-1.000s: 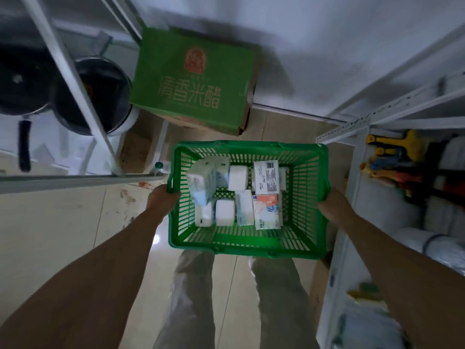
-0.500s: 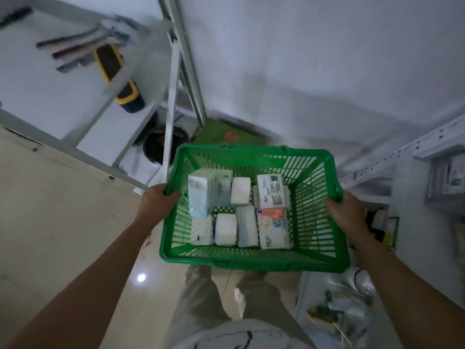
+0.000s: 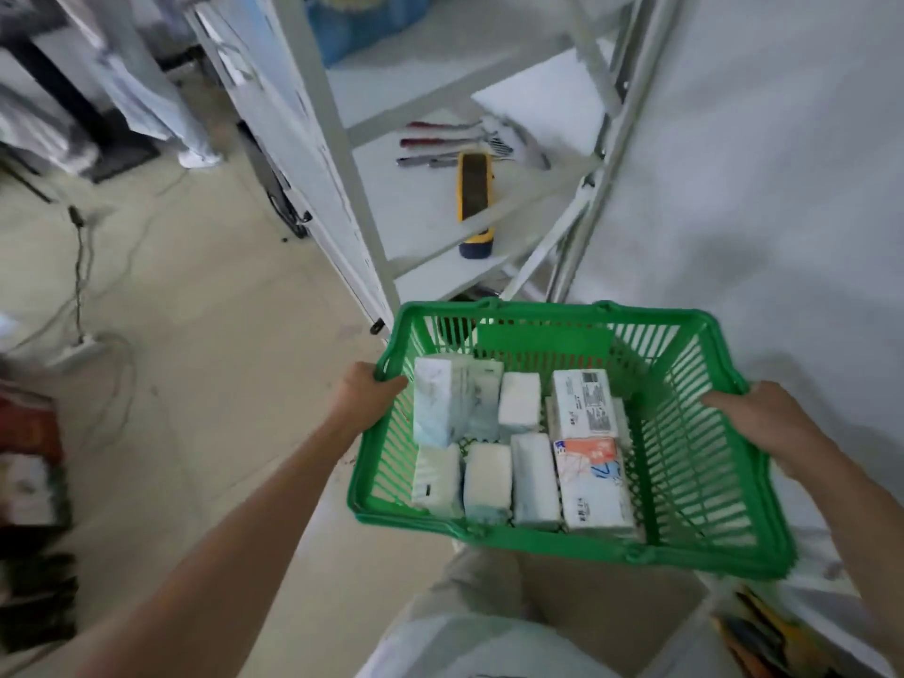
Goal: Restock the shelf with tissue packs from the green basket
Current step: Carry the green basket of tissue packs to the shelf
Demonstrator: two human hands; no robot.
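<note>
I hold a green basket [image 3: 685, 462] in front of my waist, above the floor. My left hand [image 3: 364, 391] grips its left rim and my right hand [image 3: 763, 418] grips its right rim. Several tissue packs [image 3: 518, 447] lie on the basket's bottom, mostly white, one with an orange and blue print [image 3: 589, 469]. A white metal shelf [image 3: 440, 198] stands just beyond the basket, against the wall.
On the shelf board lie a yellow brush [image 3: 474, 203] and some red-handled tools [image 3: 440, 141]. A blue item [image 3: 357, 22] sits on a higher board. Cables and a power strip [image 3: 78, 349] trail on the tiled floor at left. Dark goods [image 3: 29, 482] are piled at far left.
The basket stayed in both hands while my view swung up and left; the shelf with the yellow brush is now straight ahead, and the green carton has gone from sight.
</note>
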